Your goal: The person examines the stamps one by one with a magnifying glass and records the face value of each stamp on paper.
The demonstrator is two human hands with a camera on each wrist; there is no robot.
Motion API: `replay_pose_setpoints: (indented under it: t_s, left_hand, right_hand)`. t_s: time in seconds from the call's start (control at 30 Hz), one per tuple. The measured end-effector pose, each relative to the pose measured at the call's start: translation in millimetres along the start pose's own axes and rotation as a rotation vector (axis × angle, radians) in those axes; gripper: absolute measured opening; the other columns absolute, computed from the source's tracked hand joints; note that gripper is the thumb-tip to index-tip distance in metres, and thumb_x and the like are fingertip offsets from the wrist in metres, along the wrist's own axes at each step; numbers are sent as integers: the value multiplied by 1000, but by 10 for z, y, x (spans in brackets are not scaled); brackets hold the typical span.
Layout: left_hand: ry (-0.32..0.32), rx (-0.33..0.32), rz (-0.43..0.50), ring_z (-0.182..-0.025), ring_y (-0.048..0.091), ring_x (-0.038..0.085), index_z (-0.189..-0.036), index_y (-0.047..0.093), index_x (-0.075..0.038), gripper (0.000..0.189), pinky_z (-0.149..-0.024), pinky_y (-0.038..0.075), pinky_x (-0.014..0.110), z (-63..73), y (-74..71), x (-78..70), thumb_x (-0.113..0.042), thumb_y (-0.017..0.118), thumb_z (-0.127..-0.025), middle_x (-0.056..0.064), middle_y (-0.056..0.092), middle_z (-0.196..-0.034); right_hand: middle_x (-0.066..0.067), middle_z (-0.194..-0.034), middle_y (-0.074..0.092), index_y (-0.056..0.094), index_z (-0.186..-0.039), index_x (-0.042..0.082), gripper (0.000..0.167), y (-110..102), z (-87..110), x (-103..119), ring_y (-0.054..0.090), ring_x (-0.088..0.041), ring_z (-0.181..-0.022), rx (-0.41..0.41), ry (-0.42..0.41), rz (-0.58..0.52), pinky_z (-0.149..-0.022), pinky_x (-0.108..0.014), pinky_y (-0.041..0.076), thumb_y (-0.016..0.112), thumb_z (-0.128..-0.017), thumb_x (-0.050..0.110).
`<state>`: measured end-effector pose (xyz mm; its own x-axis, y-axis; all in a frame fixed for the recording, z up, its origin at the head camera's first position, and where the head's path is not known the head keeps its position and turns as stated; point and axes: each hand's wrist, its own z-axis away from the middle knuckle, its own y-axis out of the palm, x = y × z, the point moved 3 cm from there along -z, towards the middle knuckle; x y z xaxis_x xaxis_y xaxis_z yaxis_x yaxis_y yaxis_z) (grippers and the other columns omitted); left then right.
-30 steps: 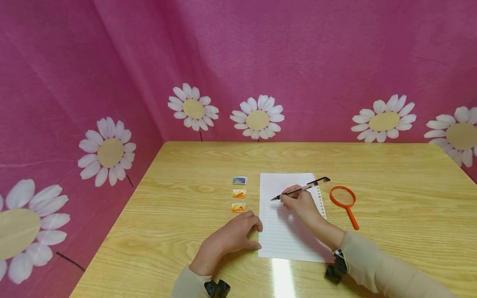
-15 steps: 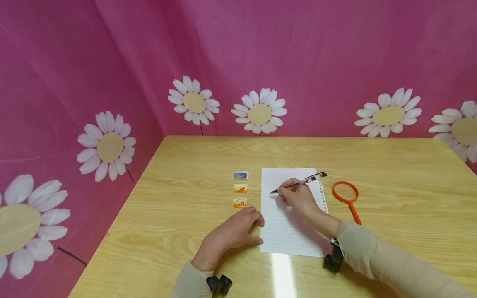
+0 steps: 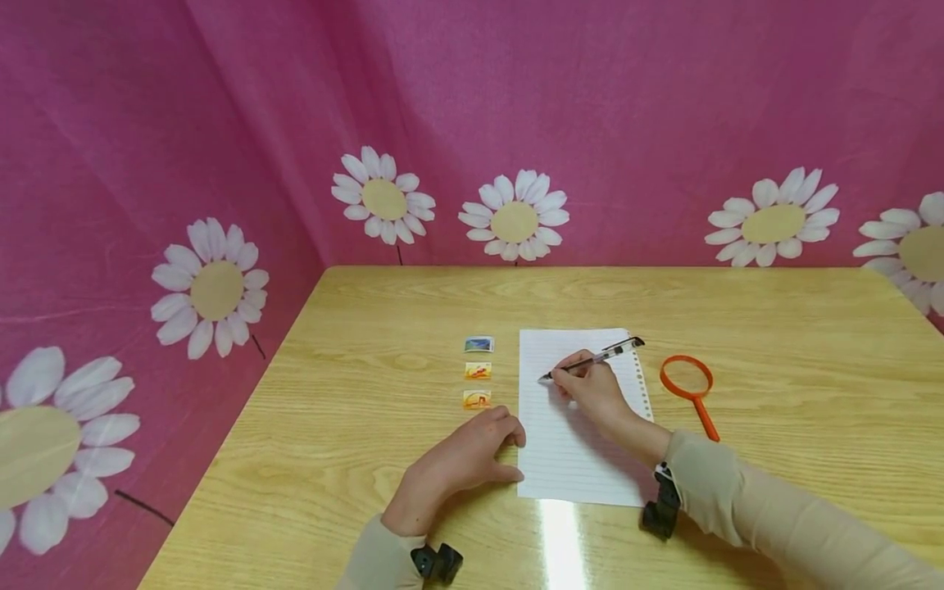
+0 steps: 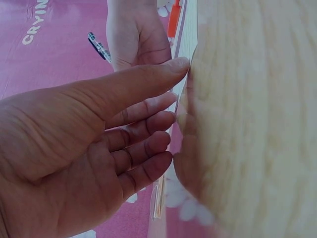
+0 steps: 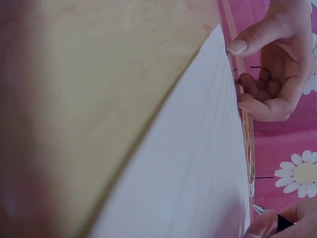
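My right hand (image 3: 601, 399) pinches a black-capped, clear-barrelled gel pen (image 3: 614, 351), its tip at the upper left part of a lined sheet of paper (image 3: 568, 471). Beside the sheet's left edge, my left hand (image 3: 465, 455) rests on the table with bent, relaxed fingers. Its thumb and fingertips are right at that edge; in the left wrist view the thumb (image 4: 148, 79) stands apart from the fingers. Just beyond the left hand lie small stamp-like pictures in a column: a blue one (image 3: 479, 344), a yellow-orange one (image 3: 478, 371) and another yellow-orange one (image 3: 477, 399).
A red-orange magnifying glass (image 3: 705, 419) lies to the right of the sheet, near the right forearm. The wooden table (image 3: 354, 393) reaches back to a pink curtain (image 3: 590, 90) printed with large white daisies.
The head view has tilted down slightly, so everything sits a little higher. The pen tip has shifted slightly up the sheet. The left hand keeps its place at the sheet's edge.
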<state>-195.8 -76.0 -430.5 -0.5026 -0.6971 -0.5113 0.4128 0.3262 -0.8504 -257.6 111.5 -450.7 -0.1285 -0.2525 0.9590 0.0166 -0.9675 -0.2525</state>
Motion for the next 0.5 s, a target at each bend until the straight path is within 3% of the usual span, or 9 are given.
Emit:
replay_pose_setpoints:
  t_s: [0.23,0.5]
  left_hand:
    - [-21,-1,-14,-89,46,8,-102,63,-12,29,-87,44,22,-15,7,11,-24,80,-82,-3,54,-97]
    - [-42,5,-40,-90,48,8,-102,64,-12,30,-89,45,22,-10,2,-3,-25,81,-81,-3,54,-98]
  right_hand:
    - [5,-67,56,55,-101,-3,16,5,5,-2,55,-5,-60,2,-29,27,-56,-20,45,61,-93,10]
    - [3,-66,58,57,-99,0,14,22,6,-19,54,-6,-58,-1,-75,142,-56,-20,44,62,-92,11]
